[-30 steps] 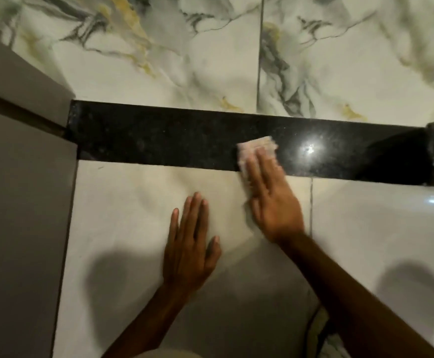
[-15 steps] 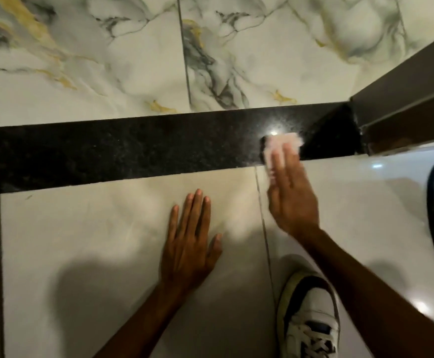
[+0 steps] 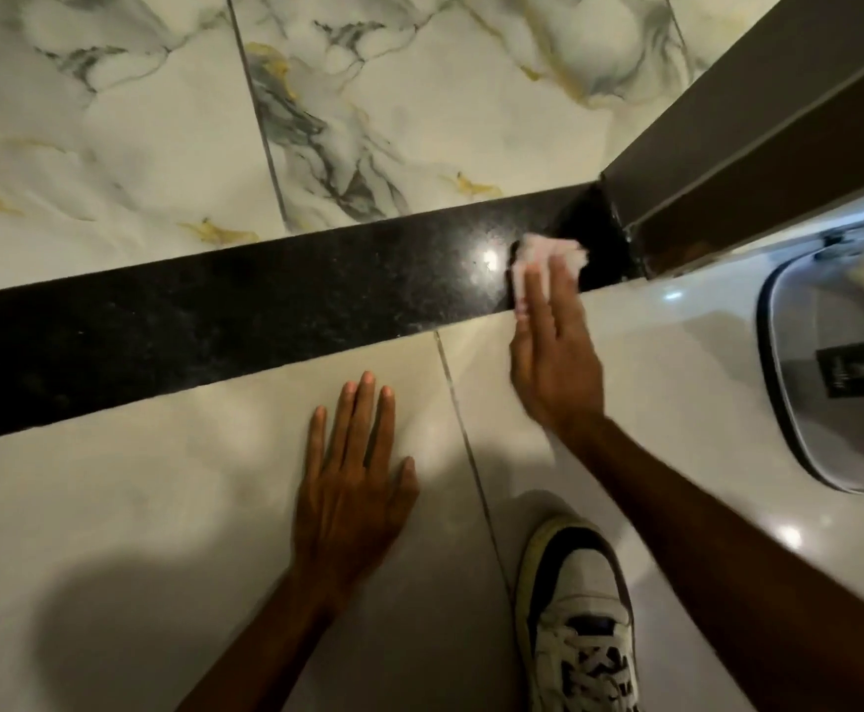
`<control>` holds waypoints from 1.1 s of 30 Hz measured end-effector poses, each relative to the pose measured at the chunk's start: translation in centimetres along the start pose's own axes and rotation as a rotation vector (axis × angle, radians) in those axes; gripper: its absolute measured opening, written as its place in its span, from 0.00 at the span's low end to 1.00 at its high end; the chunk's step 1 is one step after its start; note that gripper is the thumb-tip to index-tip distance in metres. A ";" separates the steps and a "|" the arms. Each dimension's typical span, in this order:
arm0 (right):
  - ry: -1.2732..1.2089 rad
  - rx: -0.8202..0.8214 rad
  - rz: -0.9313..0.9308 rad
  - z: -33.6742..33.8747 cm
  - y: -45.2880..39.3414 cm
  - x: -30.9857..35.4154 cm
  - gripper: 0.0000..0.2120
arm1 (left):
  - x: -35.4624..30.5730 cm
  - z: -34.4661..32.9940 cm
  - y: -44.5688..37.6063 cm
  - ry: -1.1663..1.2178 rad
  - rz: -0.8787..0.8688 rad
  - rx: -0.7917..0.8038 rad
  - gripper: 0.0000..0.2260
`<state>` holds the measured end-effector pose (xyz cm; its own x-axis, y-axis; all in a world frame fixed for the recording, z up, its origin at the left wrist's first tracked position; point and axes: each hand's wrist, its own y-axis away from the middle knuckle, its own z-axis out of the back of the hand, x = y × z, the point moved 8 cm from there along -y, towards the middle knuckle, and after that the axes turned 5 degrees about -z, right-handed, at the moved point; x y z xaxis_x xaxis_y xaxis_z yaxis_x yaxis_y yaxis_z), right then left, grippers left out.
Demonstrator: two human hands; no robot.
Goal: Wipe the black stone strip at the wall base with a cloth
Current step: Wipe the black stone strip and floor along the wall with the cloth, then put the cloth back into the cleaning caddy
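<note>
The black stone strip (image 3: 224,321) runs across the view between the marbled wall tiles and the pale floor. My right hand (image 3: 553,352) lies flat with its fingers pressing a small pinkish-white cloth (image 3: 548,254) against the strip's right end, close to the dark frame. Most of the cloth is under my fingers. My left hand (image 3: 352,485) rests palm down on the floor tile, fingers spread, holding nothing, a little below the strip.
A dark brown frame (image 3: 758,125) closes off the strip at the right. A white fixture with a grey rimmed lid (image 3: 830,382) stands at the far right. My white and black shoe (image 3: 578,619) is planted on the floor below my right arm.
My right hand has slid the cloth rightward along the strip, from its middle to its right end by the frame. The view has swung right. My left hand has stayed planted.
</note>
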<state>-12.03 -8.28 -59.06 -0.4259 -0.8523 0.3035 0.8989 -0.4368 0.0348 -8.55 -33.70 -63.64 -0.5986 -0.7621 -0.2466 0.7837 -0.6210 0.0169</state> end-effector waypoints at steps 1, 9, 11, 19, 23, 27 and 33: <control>-0.008 -0.025 -0.057 0.5 -1.4 -1.6 0.29 | 0.1 -0.1 -0.1 0.000 -0.006 0.000 0.33; -0.138 0.073 -0.007 0.4 -7.4 3.2 0.29 | 0.3 1.0 -1.1 -0.020 0.006 0.037 0.32; -0.203 0.147 0.009 1.8 -3.9 4.1 0.31 | -0.2 2.6 -1.5 0.004 -0.011 0.118 0.33; -0.541 0.242 -0.415 17.8 5.2 4.4 0.26 | -3.0 21.6 -0.3 -0.019 0.006 0.170 0.34; -0.739 0.083 -0.524 33.8 8.5 6.9 0.23 | -9.7 35.6 0.6 -0.059 -0.099 0.213 0.35; -0.683 -0.080 -0.589 47.6 12.9 6.8 0.22 | -17.7 46.6 0.4 -0.045 -0.247 0.246 0.33; -0.726 -0.329 -0.840 63.9 18.9 -0.4 0.22 | -31.7 56.7 -4.9 0.013 -0.548 0.290 0.32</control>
<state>11.70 2.17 2.34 -0.6213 0.0615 0.7811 0.2449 -0.9317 0.2681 -2.87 -16.87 -0.96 -0.8976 -0.3174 -0.3059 0.2849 -0.9473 0.1466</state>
